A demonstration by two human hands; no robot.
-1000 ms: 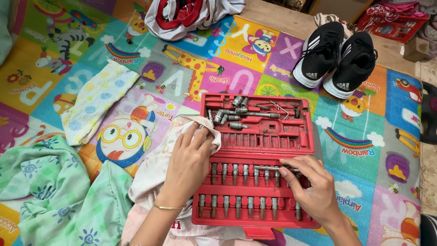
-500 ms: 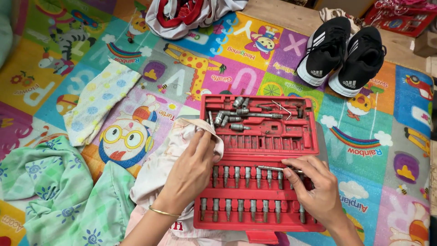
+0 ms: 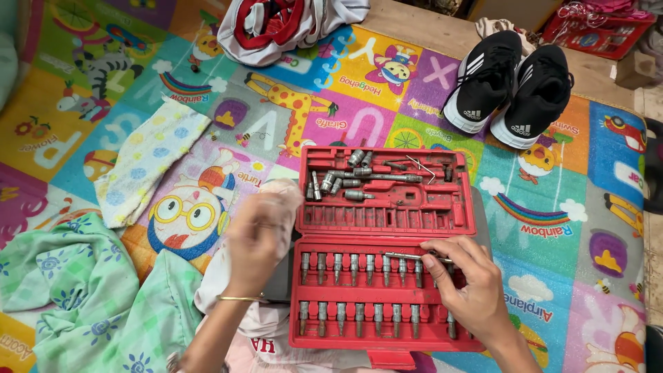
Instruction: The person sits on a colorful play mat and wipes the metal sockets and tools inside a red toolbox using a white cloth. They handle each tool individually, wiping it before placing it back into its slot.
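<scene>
Case [image 3: 387, 214], red, one, open at centre: two rows of sockets. Right hand [image 3: 469, 290], 5 o'clock, fingers pinching one metal rod [image 3: 407, 256]. Left hand [image 3: 259, 235], 9 o'clock, blurred, clutching pale cloth [image 3: 228, 276]. Two black shoes [image 3: 511, 86], 1 o'clock.

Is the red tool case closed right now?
No, the red tool case lies open on the mat, with rows of metal bits showing.

Colourful alphabet play mat [image 3: 387, 83], bare wooden floor [image 3: 442, 31] beyond, even daylight
</scene>
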